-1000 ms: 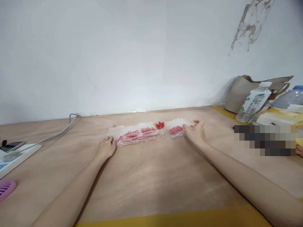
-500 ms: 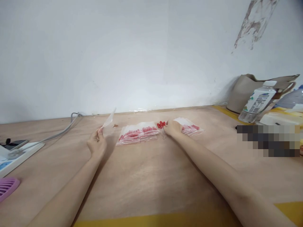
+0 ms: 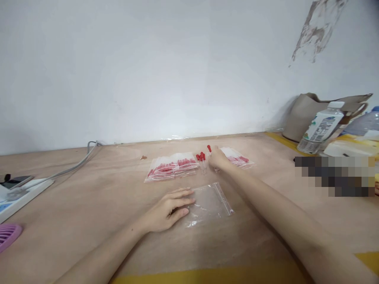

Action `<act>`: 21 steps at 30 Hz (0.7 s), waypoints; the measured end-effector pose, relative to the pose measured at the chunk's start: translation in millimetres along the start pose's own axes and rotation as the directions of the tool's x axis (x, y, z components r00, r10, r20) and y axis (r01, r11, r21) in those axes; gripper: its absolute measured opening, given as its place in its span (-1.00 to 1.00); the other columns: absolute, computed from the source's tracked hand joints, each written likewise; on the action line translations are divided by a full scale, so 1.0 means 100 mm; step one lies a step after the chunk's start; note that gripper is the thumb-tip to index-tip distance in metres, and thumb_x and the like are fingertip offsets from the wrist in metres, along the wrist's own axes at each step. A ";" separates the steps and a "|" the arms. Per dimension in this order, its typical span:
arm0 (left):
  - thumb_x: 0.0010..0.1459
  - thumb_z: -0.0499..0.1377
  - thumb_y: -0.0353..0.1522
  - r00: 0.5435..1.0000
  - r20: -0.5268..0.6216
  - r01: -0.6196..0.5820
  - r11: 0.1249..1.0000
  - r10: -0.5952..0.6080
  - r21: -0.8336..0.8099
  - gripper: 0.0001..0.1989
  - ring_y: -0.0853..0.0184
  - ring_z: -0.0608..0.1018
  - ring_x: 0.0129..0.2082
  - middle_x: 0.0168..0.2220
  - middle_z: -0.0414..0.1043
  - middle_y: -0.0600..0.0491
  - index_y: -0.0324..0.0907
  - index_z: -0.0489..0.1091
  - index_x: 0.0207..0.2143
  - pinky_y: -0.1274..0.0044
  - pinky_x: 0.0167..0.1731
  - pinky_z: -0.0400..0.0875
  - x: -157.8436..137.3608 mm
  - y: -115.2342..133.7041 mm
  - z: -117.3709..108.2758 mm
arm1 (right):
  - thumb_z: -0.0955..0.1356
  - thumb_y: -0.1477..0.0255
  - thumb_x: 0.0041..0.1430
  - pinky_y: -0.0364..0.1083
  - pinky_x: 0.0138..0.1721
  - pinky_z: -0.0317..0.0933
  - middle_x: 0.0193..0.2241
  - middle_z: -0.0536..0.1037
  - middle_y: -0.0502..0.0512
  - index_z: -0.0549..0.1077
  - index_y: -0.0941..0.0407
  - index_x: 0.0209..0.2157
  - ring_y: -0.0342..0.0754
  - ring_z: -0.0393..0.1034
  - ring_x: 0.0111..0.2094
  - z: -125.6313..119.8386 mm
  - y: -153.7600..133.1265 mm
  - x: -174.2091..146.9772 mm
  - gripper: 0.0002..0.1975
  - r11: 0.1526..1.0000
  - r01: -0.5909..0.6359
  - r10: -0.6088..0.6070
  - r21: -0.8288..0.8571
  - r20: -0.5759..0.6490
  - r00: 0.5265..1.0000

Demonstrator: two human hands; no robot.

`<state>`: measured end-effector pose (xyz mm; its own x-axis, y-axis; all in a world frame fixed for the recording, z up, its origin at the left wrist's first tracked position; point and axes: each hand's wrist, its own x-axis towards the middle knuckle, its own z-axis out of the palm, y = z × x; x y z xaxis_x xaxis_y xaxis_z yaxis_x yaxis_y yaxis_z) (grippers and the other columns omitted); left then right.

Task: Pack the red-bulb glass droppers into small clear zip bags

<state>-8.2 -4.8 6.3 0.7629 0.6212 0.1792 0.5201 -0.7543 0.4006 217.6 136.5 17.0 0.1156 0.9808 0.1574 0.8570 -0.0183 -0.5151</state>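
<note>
A clear zip bag [image 3: 209, 202] lies flat on the table, its zip edge towards the right. My left hand [image 3: 168, 209] rests on the bag's left edge with fingers stretched out. Farther back, my right hand [image 3: 218, 159] is closed round a dropper [image 3: 209, 148] whose red bulb sticks up above the fingers. Beside it on the left lie several loose red-bulbed droppers [image 3: 201, 157]. Left of these is a stack of bags with red-bulbed droppers inside [image 3: 168, 167]. Another such stack [image 3: 241, 158] lies partly behind my right hand.
A power strip [image 3: 32, 189] with a grey cable [image 3: 71, 167] lies at the left, near a purple slatted object [image 3: 10, 236]. At the back right stand a plastic bottle [image 3: 321, 126] and a grey-beige bag [image 3: 299, 114]. A white wall [image 3: 148, 71] bounds the table's far edge.
My left hand has brought the clear bag down and to the right, laying it flat on the table. My right hand has taken hold of a dropper.
</note>
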 end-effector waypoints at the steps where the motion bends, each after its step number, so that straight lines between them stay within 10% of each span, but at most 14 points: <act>1: 0.24 -0.02 -0.31 1.000 -0.008 0.019 1.000 -0.019 0.011 -0.64 0.23 0.13 0.18 0.18 0.08 0.05 -0.03 0.21 0.09 0.30 0.11 0.07 0.01 0.02 0.03 | 0.22 0.47 0.05 -0.10 -0.34 0.20 -0.29 0.46 0.32 0.14 0.28 0.01 0.03 0.39 -0.27 -0.05 0.05 -0.05 -0.54 0.999 0.031 -0.031 0.027 -0.009 0.999; 4: 0.23 -0.01 -0.24 1.000 0.002 0.025 0.998 -0.025 0.066 -0.62 0.20 0.06 0.20 0.21 0.01 0.04 -0.02 0.18 0.10 0.26 0.12 0.02 0.05 0.09 0.12 | 0.18 0.51 0.05 -0.15 -0.45 0.19 -0.48 0.43 0.08 -0.08 0.24 0.13 -0.09 0.34 -0.47 -0.18 0.27 -0.26 -0.41 0.952 0.148 -0.143 0.267 -0.038 0.989; 9: 0.22 -0.03 -0.17 0.997 0.077 -0.006 0.989 -0.006 0.149 -0.59 0.19 0.08 0.19 0.21 0.00 0.02 0.02 0.15 0.12 0.22 0.12 -0.02 0.11 0.15 0.20 | 0.19 0.43 0.03 -0.22 -0.71 0.04 -0.69 0.19 -0.21 -0.26 0.08 0.18 -0.20 0.11 -0.74 -0.18 0.63 -0.70 -0.29 0.618 0.051 -0.151 0.784 0.055 0.987; 21: 0.21 -0.01 -0.16 0.998 0.063 -0.027 0.990 0.019 0.137 -0.58 0.17 0.10 0.19 0.20 0.02 0.03 0.01 0.16 0.11 0.25 0.11 0.00 0.12 0.12 0.20 | 0.30 0.38 -0.10 -0.18 -0.67 0.21 -0.55 0.24 -0.17 -0.10 0.05 0.10 -0.22 0.24 -0.66 -0.06 0.68 -0.97 -0.27 0.497 0.069 -0.082 0.865 -0.032 0.996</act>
<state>14.7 -10.6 -4.9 0.7951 0.5924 0.1296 0.5468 -0.7928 0.2691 267.5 38.8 -28.3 0.0606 0.9723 0.2258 -0.0010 0.2263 -0.9741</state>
